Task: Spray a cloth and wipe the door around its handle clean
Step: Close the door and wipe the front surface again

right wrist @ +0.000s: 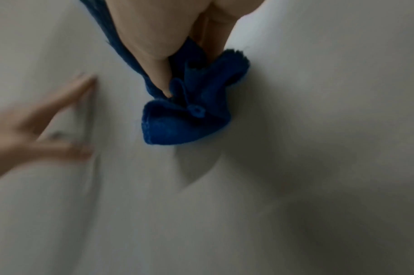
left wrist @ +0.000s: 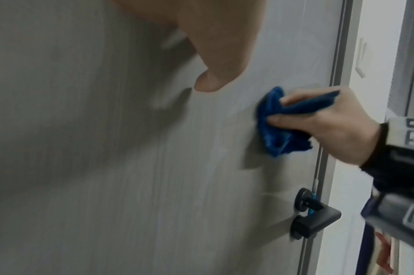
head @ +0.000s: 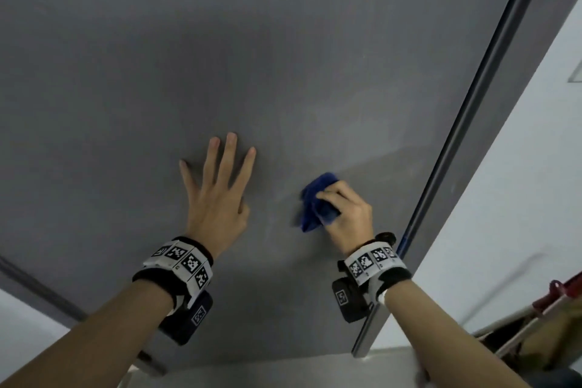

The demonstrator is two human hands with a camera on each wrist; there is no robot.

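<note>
Pressing flat with fingers spread, left hand (head: 217, 198) touches door (head: 283, 57); right hand (head: 349, 214) grips bunched cloth (head: 315, 201).

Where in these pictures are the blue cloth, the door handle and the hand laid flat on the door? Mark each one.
blue cloth (right wrist: 187, 126): right wrist view, on its bunched lower fold.
door handle (left wrist: 316, 221): left wrist view, on the dark lever.
left hand (head: 217, 198): head view, on the back of the hand.
</note>
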